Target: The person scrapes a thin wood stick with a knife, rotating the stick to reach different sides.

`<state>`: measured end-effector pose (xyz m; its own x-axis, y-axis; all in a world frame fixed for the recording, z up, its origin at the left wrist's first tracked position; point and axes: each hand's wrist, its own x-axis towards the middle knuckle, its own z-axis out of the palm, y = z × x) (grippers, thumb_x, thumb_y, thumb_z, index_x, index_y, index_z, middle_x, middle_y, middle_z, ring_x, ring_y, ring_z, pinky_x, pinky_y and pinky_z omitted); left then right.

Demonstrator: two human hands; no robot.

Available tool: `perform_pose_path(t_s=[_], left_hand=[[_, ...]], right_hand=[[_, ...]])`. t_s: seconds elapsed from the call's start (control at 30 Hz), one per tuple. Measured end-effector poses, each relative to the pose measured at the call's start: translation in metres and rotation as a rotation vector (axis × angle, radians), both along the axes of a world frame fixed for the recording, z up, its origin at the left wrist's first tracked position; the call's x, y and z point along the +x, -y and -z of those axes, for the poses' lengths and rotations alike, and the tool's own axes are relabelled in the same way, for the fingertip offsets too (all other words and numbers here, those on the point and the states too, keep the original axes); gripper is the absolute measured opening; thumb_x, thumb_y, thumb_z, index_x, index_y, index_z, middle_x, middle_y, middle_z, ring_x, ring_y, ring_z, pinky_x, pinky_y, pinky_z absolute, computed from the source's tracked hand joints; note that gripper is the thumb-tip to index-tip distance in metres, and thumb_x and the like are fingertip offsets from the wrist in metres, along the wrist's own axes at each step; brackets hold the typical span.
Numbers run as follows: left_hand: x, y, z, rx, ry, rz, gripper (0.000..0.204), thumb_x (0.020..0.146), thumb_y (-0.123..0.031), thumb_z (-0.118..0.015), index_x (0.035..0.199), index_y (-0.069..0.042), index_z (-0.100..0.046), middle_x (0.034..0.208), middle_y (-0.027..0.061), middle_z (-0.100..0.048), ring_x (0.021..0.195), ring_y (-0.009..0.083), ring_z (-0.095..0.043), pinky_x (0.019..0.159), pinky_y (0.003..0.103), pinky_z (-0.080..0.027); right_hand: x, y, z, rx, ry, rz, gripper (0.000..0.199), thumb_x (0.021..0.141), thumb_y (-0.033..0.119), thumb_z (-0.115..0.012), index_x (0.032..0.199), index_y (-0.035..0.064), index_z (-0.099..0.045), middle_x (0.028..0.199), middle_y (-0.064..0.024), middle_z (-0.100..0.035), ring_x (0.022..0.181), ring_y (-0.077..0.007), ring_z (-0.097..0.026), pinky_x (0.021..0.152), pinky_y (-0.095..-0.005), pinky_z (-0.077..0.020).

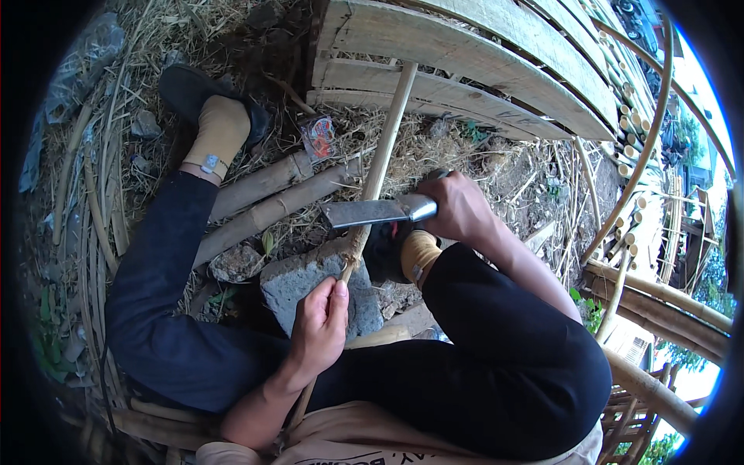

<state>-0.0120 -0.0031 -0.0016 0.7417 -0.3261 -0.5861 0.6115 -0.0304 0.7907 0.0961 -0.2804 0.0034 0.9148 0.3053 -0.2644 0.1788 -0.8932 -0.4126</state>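
Note:
My left hand [319, 325] grips the near end of a long thin bamboo stick [384, 155] that runs up and away from me. The stick rests across a grey stone block [298, 280] between my knees. My right hand [459, 205] is closed on the handle of a broad metal chopping blade [364, 212]. The blade lies crosswise against the stick just above the stone. I sit low in dark trousers, with both feet in dark shoes and tan socks on the ground.
Two thick bamboo poles [271, 203] lie on the straw-covered ground at left. A slatted wooden pallet [465, 62] lies ahead. Curved bamboo poles [659, 294] and cut bamboo ends [632, 155] stand at right. A small red wrapper [318, 136] lies near the pallet.

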Motion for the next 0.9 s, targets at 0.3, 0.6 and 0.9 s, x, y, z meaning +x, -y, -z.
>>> perform_pose_path(t_s=[0.3,0.6,0.9], left_hand=[[0.007,-0.001,-0.005,-0.017,-0.017,0.005,0.036,0.109,-0.022,-0.047,0.077,-0.006,-0.046,0.060,-0.0027,-0.042,0.051,0.0049,-0.038,0.047,0.028,-0.033],[0.006,0.002,-0.004,-0.144,-0.159,-0.015,0.036,0.109,-0.023,-0.047,0.077,-0.007,-0.046,0.060,-0.0030,-0.043,0.052,0.0044,-0.039,0.048,0.026,-0.034],[0.003,0.000,-0.004,-0.066,-0.099,0.023,0.037,0.110,-0.024,-0.046,0.077,-0.007,-0.046,0.059,-0.0036,-0.042,0.051,0.0043,-0.039,0.046,0.026,-0.033]], right_hand=[[0.015,0.007,0.000,-0.100,0.090,0.026,0.018,0.062,0.018,-0.072,0.076,0.0075,-0.069,0.070,-0.0187,-0.068,0.072,-0.0393,-0.069,0.069,-0.0487,-0.0560],[0.004,0.012,0.008,-0.048,0.023,0.049,0.017,0.067,0.017,-0.069,0.080,0.0065,-0.071,0.073,-0.0208,-0.069,0.074,-0.0415,-0.069,0.074,-0.0504,-0.0567],[0.038,0.042,0.002,-0.239,0.129,0.293,0.020,0.070,0.014,-0.067,0.086,0.0058,-0.075,0.073,-0.0215,-0.069,0.072,-0.0409,-0.070,0.075,-0.0490,-0.0575]])
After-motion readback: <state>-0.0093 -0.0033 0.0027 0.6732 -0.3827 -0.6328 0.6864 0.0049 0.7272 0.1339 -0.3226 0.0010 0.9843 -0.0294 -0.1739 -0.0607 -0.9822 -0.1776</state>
